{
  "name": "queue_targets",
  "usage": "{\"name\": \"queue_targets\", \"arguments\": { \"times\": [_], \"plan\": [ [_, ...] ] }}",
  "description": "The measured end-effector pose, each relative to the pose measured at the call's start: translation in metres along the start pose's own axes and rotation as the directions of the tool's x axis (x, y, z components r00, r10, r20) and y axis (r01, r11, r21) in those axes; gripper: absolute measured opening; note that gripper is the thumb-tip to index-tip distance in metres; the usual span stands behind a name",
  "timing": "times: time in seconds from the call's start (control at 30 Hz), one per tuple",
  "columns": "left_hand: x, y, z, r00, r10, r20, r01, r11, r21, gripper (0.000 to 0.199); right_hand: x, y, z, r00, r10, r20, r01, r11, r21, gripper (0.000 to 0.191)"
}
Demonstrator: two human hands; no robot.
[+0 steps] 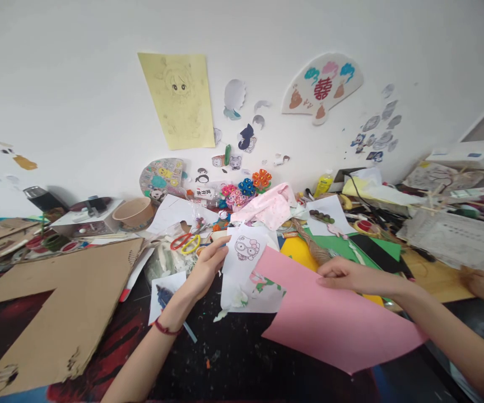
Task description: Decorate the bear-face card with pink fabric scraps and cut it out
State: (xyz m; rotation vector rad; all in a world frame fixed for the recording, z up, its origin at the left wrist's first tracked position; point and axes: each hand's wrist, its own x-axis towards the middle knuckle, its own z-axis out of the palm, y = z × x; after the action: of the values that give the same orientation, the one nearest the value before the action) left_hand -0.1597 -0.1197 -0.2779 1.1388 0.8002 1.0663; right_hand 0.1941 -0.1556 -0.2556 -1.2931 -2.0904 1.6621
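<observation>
My left hand (206, 266), a dark red bracelet on its wrist, pinches the left edge of a white paper with a cartoon drawing (237, 268). Its lower part lies over other scraps, so its full outline is hard to make out. Between thumb and fingers, my right hand (345, 274) grips the upper edge of a pink paper sheet (330, 324). The sheet slants down to the right above the black tabletop, its left corner close to the drawing. Scissors with red and yellow handles (185, 242) lie just beyond my left hand.
Cut brown cardboard (78, 296) covers the left side. Behind my hands are bead flowers (248, 190), pink cloth (263, 207) and a clay-coloured bowl (133, 212). A black phone (374, 252) lies on green paper at right. Another person's hand (483, 282) rests at the far right.
</observation>
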Motion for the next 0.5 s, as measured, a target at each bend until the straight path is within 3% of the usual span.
{"name": "queue_targets", "arguments": {
  "times": [0.5],
  "plan": [
    [-0.0002, -0.0007, -0.0007, 1.0, -0.008, -0.014, 0.008, 1.0, -0.021, 0.046, 0.0001, 0.0024, 0.0002, 1.0, 0.015, -0.022, -0.015, 1.0, 0.002, 0.047]
  ]
}}
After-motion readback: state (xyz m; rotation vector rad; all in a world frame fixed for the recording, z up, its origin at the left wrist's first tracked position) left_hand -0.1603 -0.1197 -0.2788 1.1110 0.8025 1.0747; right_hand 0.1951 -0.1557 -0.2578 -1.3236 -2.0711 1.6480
